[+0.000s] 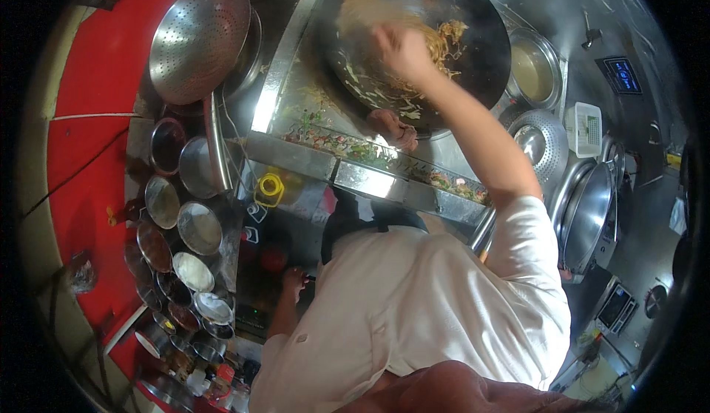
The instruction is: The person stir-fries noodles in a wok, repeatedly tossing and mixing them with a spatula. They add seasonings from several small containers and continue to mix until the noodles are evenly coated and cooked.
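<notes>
My right hand [406, 52] is over a large black wok [482, 52], blurred by movement, its fingers bent. Whether it holds anything is unclear. Beneath and around it lie browned noodle-like strands [438, 44] with pale shreds [383, 98] along the wok's near side. Haze hangs over the food. A crumpled brownish cloth [392, 129] rests at the wok's near rim. Down by my left side, my left hand [294, 281] has its fingers curled beside a small dark thing that I cannot make out.
Food scraps litter the stove's front gutter [360, 155]. A perforated metal strainer [199, 41] rests left of the stove, above several seasoning pots [199, 228]. To the right stand a pot of cloudy liquid [532, 72], another strainer [554, 144], a white plastic basket [584, 130] and metal bowls [588, 213].
</notes>
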A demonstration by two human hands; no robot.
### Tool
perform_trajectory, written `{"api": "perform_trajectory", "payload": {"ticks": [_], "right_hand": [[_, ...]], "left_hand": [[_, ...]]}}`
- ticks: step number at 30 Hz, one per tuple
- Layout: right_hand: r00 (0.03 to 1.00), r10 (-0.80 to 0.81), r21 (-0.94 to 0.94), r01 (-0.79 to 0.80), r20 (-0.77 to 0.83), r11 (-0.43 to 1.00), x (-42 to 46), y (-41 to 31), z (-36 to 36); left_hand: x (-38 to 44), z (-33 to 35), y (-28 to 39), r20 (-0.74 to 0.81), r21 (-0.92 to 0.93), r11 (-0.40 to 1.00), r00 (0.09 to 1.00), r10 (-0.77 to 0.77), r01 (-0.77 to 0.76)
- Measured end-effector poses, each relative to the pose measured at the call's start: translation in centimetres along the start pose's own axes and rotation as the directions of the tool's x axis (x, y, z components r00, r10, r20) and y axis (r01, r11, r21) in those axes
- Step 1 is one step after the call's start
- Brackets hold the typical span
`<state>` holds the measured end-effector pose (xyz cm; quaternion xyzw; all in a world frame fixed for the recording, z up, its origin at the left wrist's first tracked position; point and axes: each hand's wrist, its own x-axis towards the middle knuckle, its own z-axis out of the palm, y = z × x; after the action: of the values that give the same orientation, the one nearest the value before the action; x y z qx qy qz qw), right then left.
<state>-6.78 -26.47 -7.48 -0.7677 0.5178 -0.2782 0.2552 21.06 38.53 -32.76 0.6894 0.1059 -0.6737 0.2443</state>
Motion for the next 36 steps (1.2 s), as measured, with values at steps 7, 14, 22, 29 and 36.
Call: {"api": "perform_trajectory", "payload": {"ticks": [7,14,22,29,36], "right_hand": [[0.861,-0.346,-0.187,0.435,0.373,0.881,-13.9,4.8,-13.2],[0.993,-0.009,-0.254,-0.021,-0.119,0.967,3.4,9.3,-3.9],[0.938,-0.19,-0.266,0.27,0.291,0.925,-5.4,9.9,-8.6],[0.951,-0.205,-0.009,0.213,0.233,0.977,-6.0,4.2,-5.7],[0.986,-0.109,-0.344,0.148,0.13,0.927,-2.5,10.9,-4.4]], "left_hand": [[-3.9,5.6,2.1,-0.139,0.068,0.993,0.986,-0.091,0.101],[-10.3,12.5,16.0,0.096,0.324,0.868,0.926,0.366,-0.377],[-18.2,20.8,24.9,0.377,0.211,0.643,0.668,0.642,-0.736],[-18.7,23.0,24.5,0.448,0.293,0.627,0.683,0.577,-0.722],[-18.5,23.0,23.6,0.397,0.273,0.666,0.712,0.579,-0.694]]}}
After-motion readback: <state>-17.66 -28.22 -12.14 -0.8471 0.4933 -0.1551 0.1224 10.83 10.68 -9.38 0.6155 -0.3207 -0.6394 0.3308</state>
